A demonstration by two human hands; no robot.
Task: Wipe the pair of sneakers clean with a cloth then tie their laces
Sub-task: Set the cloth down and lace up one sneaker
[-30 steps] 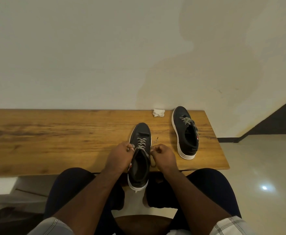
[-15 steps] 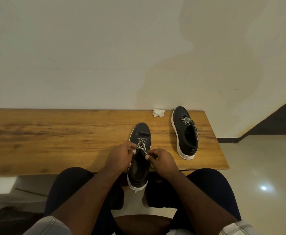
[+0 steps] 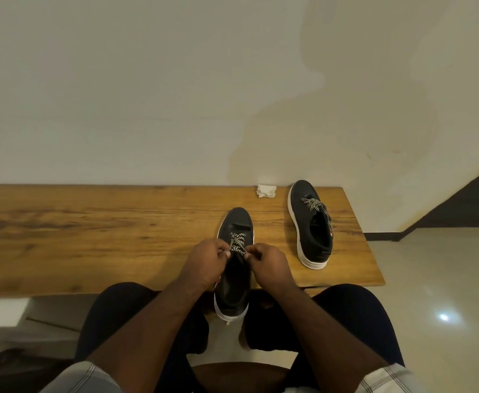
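Lace-tying on the near sneaker: hands drawn together over the tongue.

Within the last second the left hand (image 3: 204, 262) and right hand (image 3: 269, 263) have closed inward from the shoe's sides, each pinching the black-and-white patterned lace (image 3: 237, 245) of the near black white-soled sneaker (image 3: 234, 290) at the wooden worktop's (image 3: 90, 236) near edge; a knot is probably forming. The far-right matching sneaker (image 3: 312, 225) and crumpled white cloth (image 3: 266, 191) lie untouched, suggesting wiping is finished.

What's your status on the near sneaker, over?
Left hand and right hand both pinching the laces of the near sneaker. Knot unfinished. Nothing in the way.
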